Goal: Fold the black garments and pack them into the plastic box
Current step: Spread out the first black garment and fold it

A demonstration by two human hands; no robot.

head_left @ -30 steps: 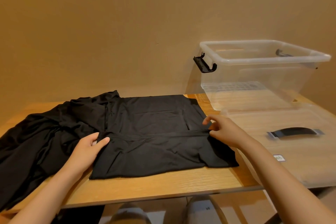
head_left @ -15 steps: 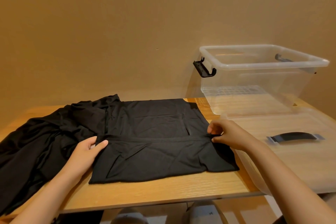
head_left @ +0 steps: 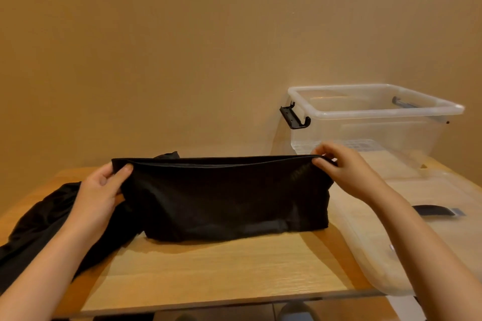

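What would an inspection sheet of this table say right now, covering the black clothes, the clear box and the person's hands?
Surface: wooden table, light grain.
Job's things: black garment folded, held up by its top edge, lower edge on the table; second black garment heaped at the left; plastic box open at the back right, no garment seen inside.
Clutter: clear lid lying flat at the right.
Grippers: left hand pinches the top left corner; right hand pinches the top right corner.
Cables: nothing seen.
Surroundings: tan wall behind.
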